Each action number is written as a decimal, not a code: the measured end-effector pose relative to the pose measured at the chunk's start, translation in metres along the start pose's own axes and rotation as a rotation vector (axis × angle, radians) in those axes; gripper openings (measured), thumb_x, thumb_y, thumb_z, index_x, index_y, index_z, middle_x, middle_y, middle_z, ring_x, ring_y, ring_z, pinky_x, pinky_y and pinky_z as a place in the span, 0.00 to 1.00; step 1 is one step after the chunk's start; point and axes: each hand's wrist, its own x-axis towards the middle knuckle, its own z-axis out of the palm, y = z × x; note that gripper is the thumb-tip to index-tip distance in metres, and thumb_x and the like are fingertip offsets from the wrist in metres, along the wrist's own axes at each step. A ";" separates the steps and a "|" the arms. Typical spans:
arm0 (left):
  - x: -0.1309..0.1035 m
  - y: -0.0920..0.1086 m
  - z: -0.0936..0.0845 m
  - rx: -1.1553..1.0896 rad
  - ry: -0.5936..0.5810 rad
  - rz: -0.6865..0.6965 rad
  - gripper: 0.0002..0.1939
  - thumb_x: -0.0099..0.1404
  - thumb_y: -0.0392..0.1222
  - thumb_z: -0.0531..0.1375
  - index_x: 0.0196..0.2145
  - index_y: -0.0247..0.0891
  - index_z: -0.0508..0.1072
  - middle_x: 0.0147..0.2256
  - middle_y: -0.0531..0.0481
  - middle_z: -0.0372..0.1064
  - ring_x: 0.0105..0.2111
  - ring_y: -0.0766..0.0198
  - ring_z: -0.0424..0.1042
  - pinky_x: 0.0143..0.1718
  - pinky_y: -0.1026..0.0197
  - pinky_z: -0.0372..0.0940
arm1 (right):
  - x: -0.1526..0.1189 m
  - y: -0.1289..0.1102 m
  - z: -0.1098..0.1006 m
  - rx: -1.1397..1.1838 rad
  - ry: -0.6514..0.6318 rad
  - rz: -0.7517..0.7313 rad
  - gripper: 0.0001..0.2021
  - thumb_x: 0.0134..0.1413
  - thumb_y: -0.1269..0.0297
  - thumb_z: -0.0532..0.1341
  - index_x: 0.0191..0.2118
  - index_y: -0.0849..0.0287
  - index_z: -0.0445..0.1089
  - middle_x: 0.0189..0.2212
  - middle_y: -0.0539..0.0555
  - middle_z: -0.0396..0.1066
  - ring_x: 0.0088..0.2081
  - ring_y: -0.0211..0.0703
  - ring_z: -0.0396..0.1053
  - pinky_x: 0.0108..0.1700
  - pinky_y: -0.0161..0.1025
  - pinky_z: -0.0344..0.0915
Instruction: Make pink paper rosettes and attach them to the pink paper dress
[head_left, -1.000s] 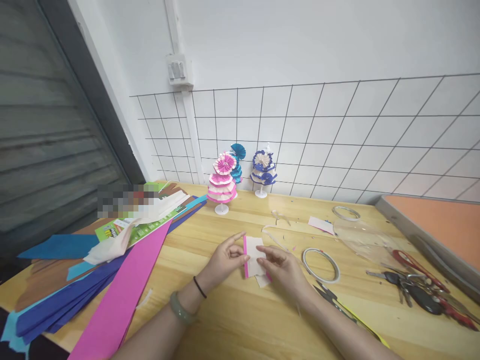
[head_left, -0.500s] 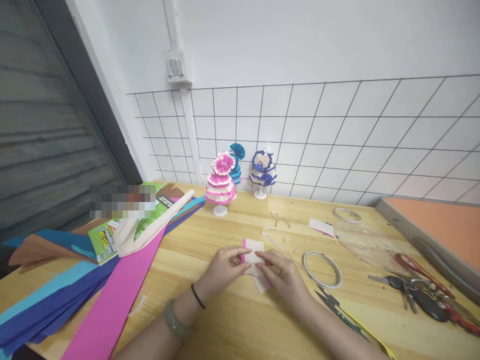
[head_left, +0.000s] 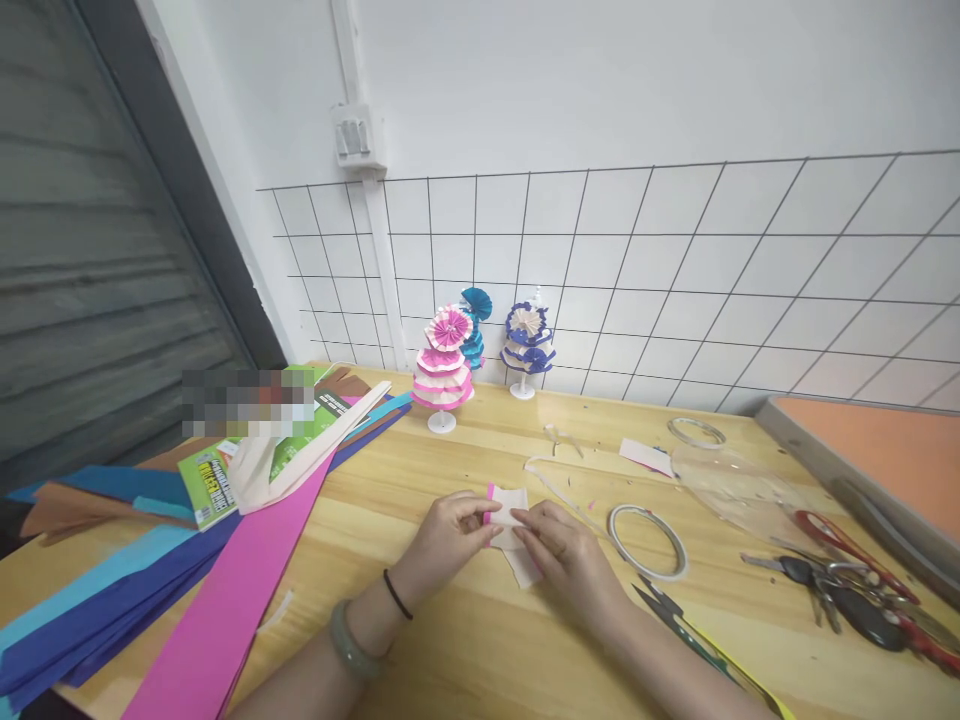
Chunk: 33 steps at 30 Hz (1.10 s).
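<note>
Between my hands is a small strip of cream crepe paper (head_left: 512, 501) with a pink edge on its left side. My left hand (head_left: 455, 530) pinches the pink edge between thumb and fingers. From the other side, my right hand (head_left: 562, 550) pinches the cream part with thumb and index finger. The strip's lower end hangs below the fingers, close to the wooden table. A ring of double-sided tape (head_left: 648, 542) lies just right of my right hand. Scissors (head_left: 697, 635) with green and yellow handles lie beside my right forearm.
Pink-and-cream (head_left: 442, 375) and blue-and-cream paper trees (head_left: 529, 350) stand at the back, with a teal one (head_left: 476, 305) behind. Folded crepe paper (head_left: 247, 580) covers the left side. Keys (head_left: 862, 610), a second tape ring (head_left: 697, 433) and an orange-topped tray (head_left: 885, 470) are right.
Both hands keep their pinch on the paper strip, whose upper part has shifted slightly. The whole view has moved a little; nothing else differs clearly.
</note>
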 end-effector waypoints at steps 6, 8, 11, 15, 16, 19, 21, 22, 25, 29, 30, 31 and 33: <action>0.000 0.000 0.001 -0.010 -0.006 0.003 0.13 0.53 0.40 0.61 0.37 0.34 0.74 0.28 0.50 0.66 0.25 0.69 0.66 0.30 0.64 0.64 | 0.001 0.002 0.002 0.110 0.068 0.009 0.13 0.56 0.63 0.53 0.43 0.57 0.71 0.33 0.57 0.70 0.36 0.43 0.68 0.38 0.40 0.65; 0.001 0.000 0.001 -0.033 0.017 -0.027 0.13 0.52 0.39 0.62 0.37 0.33 0.74 0.28 0.49 0.67 0.26 0.68 0.66 0.31 0.64 0.64 | 0.002 0.002 0.004 0.168 0.075 0.084 0.13 0.54 0.61 0.56 0.44 0.57 0.70 0.32 0.56 0.71 0.35 0.43 0.68 0.38 0.40 0.65; 0.003 -0.004 0.000 -0.141 0.042 -0.104 0.15 0.50 0.38 0.62 0.38 0.33 0.73 0.31 0.48 0.70 0.29 0.67 0.68 0.32 0.65 0.65 | 0.004 0.003 0.005 0.301 0.086 0.259 0.17 0.52 0.58 0.56 0.47 0.59 0.68 0.32 0.55 0.72 0.34 0.42 0.68 0.37 0.39 0.66; 0.007 -0.014 -0.003 -0.319 0.070 -0.170 0.21 0.51 0.40 0.63 0.43 0.32 0.70 0.34 0.46 0.71 0.34 0.64 0.70 0.36 0.63 0.65 | 0.005 0.006 0.004 0.306 0.064 0.409 0.20 0.53 0.57 0.54 0.49 0.63 0.65 0.32 0.55 0.72 0.32 0.42 0.68 0.35 0.37 0.65; 0.008 -0.015 -0.004 -0.345 0.082 -0.182 0.22 0.50 0.40 0.63 0.44 0.32 0.69 0.36 0.45 0.72 0.35 0.63 0.71 0.37 0.62 0.65 | 0.004 0.006 0.004 0.260 0.036 0.420 0.20 0.53 0.57 0.54 0.49 0.64 0.65 0.31 0.55 0.72 0.31 0.42 0.68 0.34 0.37 0.64; 0.010 -0.017 -0.008 -0.388 0.128 -0.196 0.25 0.50 0.40 0.64 0.46 0.31 0.68 0.41 0.42 0.71 0.39 0.62 0.70 0.41 0.61 0.65 | 0.002 0.004 0.002 0.093 -0.072 0.396 0.20 0.52 0.60 0.53 0.50 0.61 0.64 0.31 0.54 0.72 0.31 0.43 0.68 0.34 0.38 0.62; 0.011 -0.016 -0.009 -0.390 0.159 -0.196 0.25 0.50 0.40 0.64 0.46 0.31 0.67 0.41 0.42 0.71 0.39 0.62 0.70 0.41 0.61 0.64 | 0.000 0.001 0.000 -0.031 -0.129 0.351 0.20 0.51 0.62 0.53 0.50 0.59 0.64 0.34 0.55 0.72 0.34 0.44 0.68 0.36 0.38 0.61; 0.012 -0.015 -0.009 -0.386 0.173 -0.200 0.26 0.49 0.40 0.64 0.47 0.31 0.67 0.39 0.43 0.71 0.38 0.62 0.70 0.40 0.62 0.64 | 0.000 -0.001 0.000 -0.089 -0.150 0.330 0.20 0.50 0.63 0.53 0.50 0.59 0.65 0.36 0.56 0.71 0.36 0.46 0.68 0.37 0.38 0.60; 0.013 -0.013 -0.009 -0.361 0.193 -0.222 0.28 0.49 0.41 0.64 0.48 0.30 0.67 0.32 0.47 0.71 0.32 0.65 0.69 0.34 0.64 0.64 | -0.001 -0.005 -0.002 -0.194 -0.196 0.309 0.20 0.49 0.67 0.53 0.50 0.60 0.64 0.38 0.58 0.71 0.39 0.48 0.66 0.39 0.39 0.59; 0.012 -0.011 -0.009 -0.346 0.203 -0.215 0.29 0.49 0.41 0.63 0.50 0.30 0.65 0.23 0.55 0.64 0.24 0.71 0.63 0.25 0.68 0.58 | 0.000 -0.008 -0.003 -0.183 -0.244 0.317 0.19 0.48 0.70 0.51 0.47 0.57 0.65 0.34 0.55 0.71 0.38 0.46 0.67 0.38 0.37 0.58; 0.012 -0.011 -0.010 -0.329 0.216 -0.212 0.29 0.50 0.41 0.63 0.50 0.30 0.65 0.20 0.57 0.60 0.21 0.73 0.59 0.23 0.69 0.56 | 0.001 -0.008 -0.003 -0.175 -0.250 0.320 0.18 0.48 0.70 0.51 0.47 0.57 0.65 0.33 0.54 0.71 0.37 0.46 0.67 0.38 0.37 0.58; 0.012 -0.012 -0.010 -0.307 0.233 -0.211 0.29 0.50 0.41 0.63 0.50 0.30 0.65 0.18 0.60 0.55 0.19 0.74 0.55 0.20 0.70 0.52 | 0.001 -0.009 -0.003 -0.170 -0.251 0.329 0.19 0.48 0.69 0.51 0.48 0.57 0.65 0.32 0.53 0.71 0.37 0.46 0.67 0.38 0.37 0.58; 0.012 -0.014 -0.012 -0.277 0.255 -0.211 0.28 0.51 0.40 0.62 0.50 0.30 0.65 0.16 0.62 0.49 0.17 0.76 0.50 0.19 0.70 0.48 | 0.001 -0.009 -0.004 -0.167 -0.239 0.346 0.20 0.49 0.68 0.51 0.49 0.58 0.64 0.32 0.54 0.71 0.37 0.46 0.67 0.38 0.37 0.58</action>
